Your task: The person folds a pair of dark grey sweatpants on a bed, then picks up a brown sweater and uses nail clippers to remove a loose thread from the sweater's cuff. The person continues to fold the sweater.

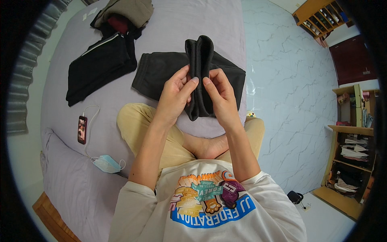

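Observation:
Both my hands hold up the end of a black fabric garment. My left hand (176, 93) pinches the near folded layer on its left side, thumb on top. My right hand (221, 90) grips the right side, its thumb close to the left one. The raised cloth end (198, 57) forms two upright loops. Beneath it, the rest of a black garment with a gathered elastic band (160, 71) lies flat on the bed, partly hidden by my hands. Which garment it is, I cannot tell for certain.
On the lavender bed sheet (112, 121) lie a folded black garment with a white zip (102, 66), a brown-grey cloth pile (130, 13), a phone on a cable (82, 130), a blue face mask (107, 164) and a pillow (75, 187). Shelves (352, 168) stand right, beyond the floor.

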A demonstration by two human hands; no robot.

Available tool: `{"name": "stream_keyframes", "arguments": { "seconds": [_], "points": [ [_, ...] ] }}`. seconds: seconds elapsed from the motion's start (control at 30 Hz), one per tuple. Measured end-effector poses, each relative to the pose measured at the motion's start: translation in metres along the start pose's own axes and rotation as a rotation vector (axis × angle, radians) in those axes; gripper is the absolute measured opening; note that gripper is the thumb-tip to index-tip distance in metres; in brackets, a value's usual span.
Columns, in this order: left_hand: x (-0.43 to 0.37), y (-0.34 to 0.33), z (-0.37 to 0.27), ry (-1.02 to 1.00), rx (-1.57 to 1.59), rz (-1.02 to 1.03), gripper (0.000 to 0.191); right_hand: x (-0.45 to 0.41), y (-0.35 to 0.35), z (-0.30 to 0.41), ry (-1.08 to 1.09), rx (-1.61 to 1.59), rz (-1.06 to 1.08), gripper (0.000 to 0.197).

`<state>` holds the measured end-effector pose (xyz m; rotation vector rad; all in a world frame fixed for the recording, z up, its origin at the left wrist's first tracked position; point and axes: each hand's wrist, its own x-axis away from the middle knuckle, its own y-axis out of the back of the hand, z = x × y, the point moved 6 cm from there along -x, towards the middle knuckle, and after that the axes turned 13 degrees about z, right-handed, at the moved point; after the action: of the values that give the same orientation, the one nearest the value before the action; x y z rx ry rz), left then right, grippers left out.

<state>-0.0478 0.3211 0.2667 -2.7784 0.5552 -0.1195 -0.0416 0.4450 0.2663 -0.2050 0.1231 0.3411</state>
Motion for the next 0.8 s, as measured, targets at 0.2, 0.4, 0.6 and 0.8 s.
{"name": "stream_keyframes", "arguments": {
  "seconds": [0.2, 0.4, 0.6, 0.8],
  "points": [
    [0.001, 0.001, 0.001, 0.013, 0.051, 0.004, 0.038, 0.001, -0.001, 0.0, -0.018, 0.018, 0.048, 0.009],
    [-0.001, 0.0, 0.003, 0.01, 0.088, 0.014, 0.038, 0.002, -0.001, 0.003, -0.012, 0.014, 0.081, 0.008],
    [-0.001, 0.0, 0.006, 0.03, 0.017, -0.013, 0.04, 0.004, -0.001, 0.007, -0.074, 0.067, 0.06, 0.018],
    [0.002, -0.02, 0.015, 0.072, 0.137, 0.105, 0.068, 0.009, 0.008, 0.003, -0.145, 0.346, 0.026, 0.042]
  ]
}}
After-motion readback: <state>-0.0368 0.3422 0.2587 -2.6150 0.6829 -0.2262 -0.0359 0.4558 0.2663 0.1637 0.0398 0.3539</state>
